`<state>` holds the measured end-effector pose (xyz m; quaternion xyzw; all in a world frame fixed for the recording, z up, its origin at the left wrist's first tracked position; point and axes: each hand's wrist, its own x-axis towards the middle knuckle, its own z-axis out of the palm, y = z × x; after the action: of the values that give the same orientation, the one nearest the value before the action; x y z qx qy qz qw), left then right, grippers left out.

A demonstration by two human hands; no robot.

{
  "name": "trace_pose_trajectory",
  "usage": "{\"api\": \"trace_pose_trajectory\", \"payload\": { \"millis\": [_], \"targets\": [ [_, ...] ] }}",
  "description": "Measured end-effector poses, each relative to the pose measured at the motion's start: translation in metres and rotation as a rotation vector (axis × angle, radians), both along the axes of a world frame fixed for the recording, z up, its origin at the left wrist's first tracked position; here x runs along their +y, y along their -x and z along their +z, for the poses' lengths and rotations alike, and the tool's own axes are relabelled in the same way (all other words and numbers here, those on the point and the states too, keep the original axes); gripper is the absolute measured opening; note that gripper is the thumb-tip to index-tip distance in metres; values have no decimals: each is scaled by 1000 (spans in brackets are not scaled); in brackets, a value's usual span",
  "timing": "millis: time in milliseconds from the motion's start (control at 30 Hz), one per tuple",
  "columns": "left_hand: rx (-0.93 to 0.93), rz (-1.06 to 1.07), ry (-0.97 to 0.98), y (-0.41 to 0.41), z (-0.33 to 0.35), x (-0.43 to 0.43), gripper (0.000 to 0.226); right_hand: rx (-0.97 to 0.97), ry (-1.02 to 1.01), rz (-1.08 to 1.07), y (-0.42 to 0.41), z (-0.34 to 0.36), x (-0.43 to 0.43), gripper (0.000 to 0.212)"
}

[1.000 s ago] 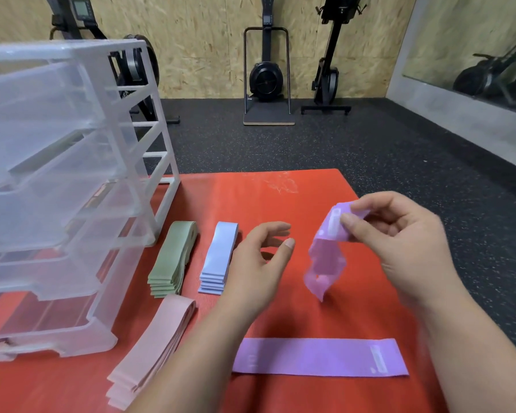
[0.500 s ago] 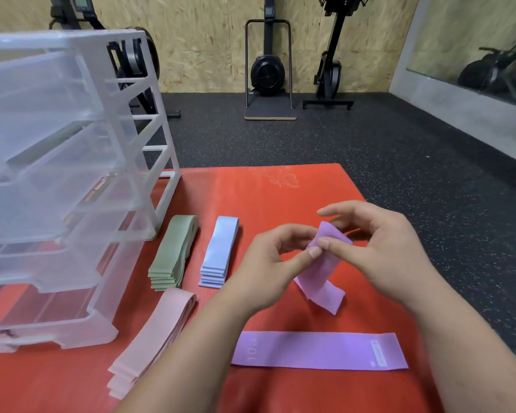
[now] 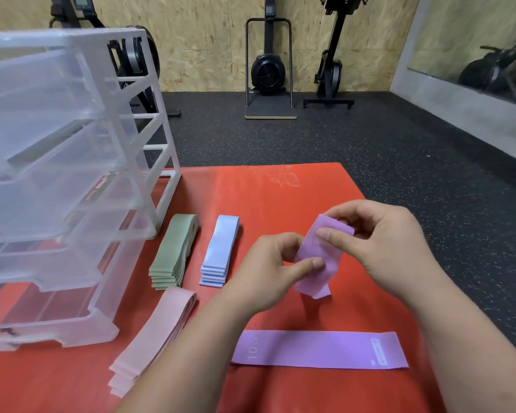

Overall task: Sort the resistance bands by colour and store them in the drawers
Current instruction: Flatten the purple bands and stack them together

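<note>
red mat [image 3: 280, 204] on gym floor | both hands, left [image 3: 268, 272] and right [image 3: 382, 248], pinched one folded purple band [image 3: 319, 260] above it | second purple band [image 3: 319, 350] lay flat nearby | clear drawers [image 3: 57, 180] stood left

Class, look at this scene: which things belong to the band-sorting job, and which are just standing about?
Job: held purple band, flat purple band, green stack, blue stack, pink stack, drawer unit, red mat.
Standing about: rowing machines, mirror.
</note>
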<state>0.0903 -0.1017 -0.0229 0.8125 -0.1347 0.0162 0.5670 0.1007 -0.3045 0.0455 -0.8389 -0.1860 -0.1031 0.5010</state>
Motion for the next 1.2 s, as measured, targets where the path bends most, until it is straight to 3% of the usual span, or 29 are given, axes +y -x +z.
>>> {"api": "trace_pose_trajectory", "payload": {
  "millis": [200, 267, 367, 533, 733, 967, 1200],
  "targets": [
    [0, -5, -19, -2, -1, 5, 6, 42, 116, 31, -1, 3, -9, 15],
    [-19, -25, -10, 0, 1, 2, 17, 20, 96, -3, 1, 5, -7, 14],
    [-62, -3, 3, 0, 2, -3, 33, -18, 39, -42, 5, 12, -3, 15],
    [-34, -39, -47, -1, -6, -6, 21, -74, -18, -68, 7, 17, 0, 18],
    [9, -93, -265, -7, -21, 15, 34, -99, -287, -265, -7, 9, -21, 7],
    [127, -29, -286, -12, -27, 43, 17, 182, -535, -458, -21, -35, -65, 9],
    [204, 110, -340, -15, -42, 49, 8, 372, -397, -499, -26, -88, -85, 16]
  ]
}}
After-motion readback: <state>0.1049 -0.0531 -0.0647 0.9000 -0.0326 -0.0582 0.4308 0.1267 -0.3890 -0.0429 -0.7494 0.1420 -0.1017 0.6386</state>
